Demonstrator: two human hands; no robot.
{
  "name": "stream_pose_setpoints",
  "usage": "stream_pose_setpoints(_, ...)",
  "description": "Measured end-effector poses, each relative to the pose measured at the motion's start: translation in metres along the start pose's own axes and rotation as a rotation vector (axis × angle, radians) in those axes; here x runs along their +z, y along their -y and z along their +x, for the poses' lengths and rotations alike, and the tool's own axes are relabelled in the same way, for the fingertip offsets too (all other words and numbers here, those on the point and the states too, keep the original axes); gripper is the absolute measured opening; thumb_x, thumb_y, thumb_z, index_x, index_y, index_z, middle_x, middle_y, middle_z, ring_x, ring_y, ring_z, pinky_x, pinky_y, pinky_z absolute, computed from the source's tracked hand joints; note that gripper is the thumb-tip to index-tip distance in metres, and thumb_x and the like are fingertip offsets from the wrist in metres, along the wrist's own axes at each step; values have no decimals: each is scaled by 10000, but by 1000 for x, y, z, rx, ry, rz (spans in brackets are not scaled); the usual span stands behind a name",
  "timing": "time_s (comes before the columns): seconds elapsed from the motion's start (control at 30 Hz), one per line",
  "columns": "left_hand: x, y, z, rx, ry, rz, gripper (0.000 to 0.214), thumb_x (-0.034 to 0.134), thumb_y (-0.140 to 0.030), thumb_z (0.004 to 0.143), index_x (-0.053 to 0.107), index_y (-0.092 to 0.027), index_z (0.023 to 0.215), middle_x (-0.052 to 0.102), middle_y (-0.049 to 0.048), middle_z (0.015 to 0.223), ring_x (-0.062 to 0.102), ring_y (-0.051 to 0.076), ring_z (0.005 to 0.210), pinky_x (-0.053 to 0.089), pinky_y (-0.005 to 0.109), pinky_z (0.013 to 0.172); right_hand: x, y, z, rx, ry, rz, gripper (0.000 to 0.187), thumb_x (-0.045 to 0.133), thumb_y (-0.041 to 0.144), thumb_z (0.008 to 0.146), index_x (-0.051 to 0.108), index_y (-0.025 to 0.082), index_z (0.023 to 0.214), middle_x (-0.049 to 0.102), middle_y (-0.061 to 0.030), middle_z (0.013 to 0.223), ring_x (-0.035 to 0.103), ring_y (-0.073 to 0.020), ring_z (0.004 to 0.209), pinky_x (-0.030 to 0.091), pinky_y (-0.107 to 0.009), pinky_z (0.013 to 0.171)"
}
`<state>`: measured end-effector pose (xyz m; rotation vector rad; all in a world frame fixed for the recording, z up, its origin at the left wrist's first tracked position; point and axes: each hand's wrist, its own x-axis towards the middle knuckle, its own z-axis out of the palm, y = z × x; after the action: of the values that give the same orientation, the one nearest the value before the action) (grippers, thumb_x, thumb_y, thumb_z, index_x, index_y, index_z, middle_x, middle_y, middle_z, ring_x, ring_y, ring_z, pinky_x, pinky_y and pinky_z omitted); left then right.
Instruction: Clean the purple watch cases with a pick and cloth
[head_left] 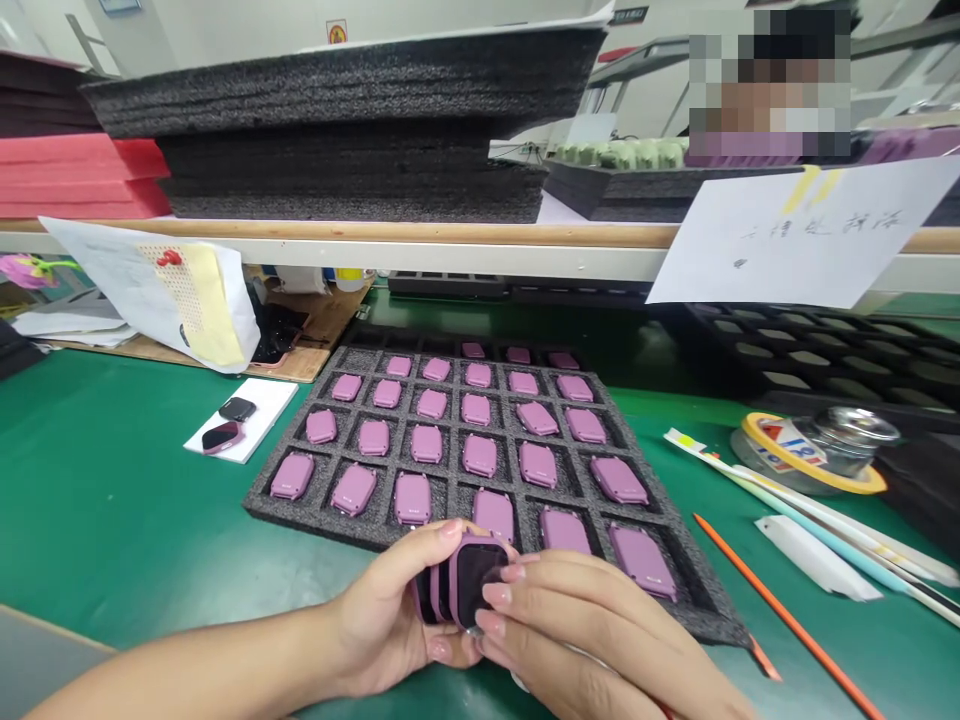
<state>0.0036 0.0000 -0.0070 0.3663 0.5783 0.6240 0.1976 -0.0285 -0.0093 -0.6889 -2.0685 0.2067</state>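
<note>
My left hand (397, 600) is closed around several purple watch cases (478, 585) with black glass fronts, held side by side above the tray's near edge. My right hand (577, 625) lies against the frontmost case, its fingertips pressed together at the right edge of the dark glass. Something thin and clear seems to show by those fingertips, but I cannot make it out for sure. Right behind both hands lies a black foam tray (326, 512) with purple watch cases in its compartments, most with the plain purple side up.
To the left, a white pad (259, 425) carries two dark watch pieces. On the right lie an orange stick (787, 610), brush-like sticks, a white packet (817, 560) and a tape roll around a glass jar (847, 440). A shelf with foam stacks (337, 100) crosses behind; another person is beyond.
</note>
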Motion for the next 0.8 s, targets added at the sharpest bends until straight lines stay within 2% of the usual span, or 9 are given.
stream_pose_setpoints(0.07,1,2,1,49,-30,21,444,846,-508,708,634,-156,876,560,-34,663,441,31,466,183,145,406,1,-5,7,-40,15,-29,550,784,271,855,614,346,1373,811,-6,961,743,-223,841,633,-362,789)
stream_pose_setpoints(0.13,1,5,1,95,-22,77,459,839,-531,721,588,-170,849,522,-60,603,396,23,433,174,147,396,4,-6,11,36,-6,-29,711,856,355,775,564,316,1422,785,-24,917,708,-211,767,612,-354,727)
stream_pose_setpoints(0.2,2,7,2,129,13,146,473,839,-537,726,567,-170,847,512,-69,590,350,11,410,163,152,386,8,-4,12,148,-1,26,767,855,415,763,524,289,1443,733,-25,872,674,-188,718,589,-323,677)
stream_pose_setpoints(0.27,2,8,2,153,27,179,489,860,-523,709,571,-162,870,547,-56,634,339,-2,414,153,153,382,11,-3,11,225,23,104,683,847,390,778,543,277,1379,700,-11,856,661,-172,713,580,-290,665)
stream_pose_setpoints(0.37,1,6,2,154,-40,145,498,866,-520,701,567,-164,879,575,-41,640,371,5,429,138,146,388,11,-5,10,286,3,174,556,849,329,775,570,287,1255,713,-9,915,673,-177,783,582,-261,687)
stream_pose_setpoints(0.47,-2,3,1,137,-107,112,477,869,-494,710,567,-163,873,570,-40,613,386,11,437,141,138,397,10,-7,10,301,-10,186,589,847,312,776,551,294,1285,728,-31,1030,689,-195,875,592,-264,737)
stream_pose_setpoints(0.6,-3,3,-1,115,-102,99,504,880,-494,692,576,-169,928,586,-37,640,397,10,441,148,136,410,10,-9,13,259,31,187,617,815,238,799,526,292,1341,732,-48,1085,701,-203,931,599,-292,793)
stream_pose_setpoints(0.7,-1,3,-1,130,-78,105,446,861,-464,728,568,-164,880,581,-38,652,423,13,458,155,140,417,3,-16,16,242,19,80,533,774,221,796,566,260,1285,736,-68,1086,710,-225,950,602,-332,806)
stream_pose_setpoints(0.8,1,2,-2,139,-89,144,364,808,-421,783,559,-172,871,628,-26,685,413,15,430,163,163,413,-10,-36,18,364,-93,-139,341,714,292,823,615,235,1145,739,-78,1042,721,-242,908,602,-364,783)
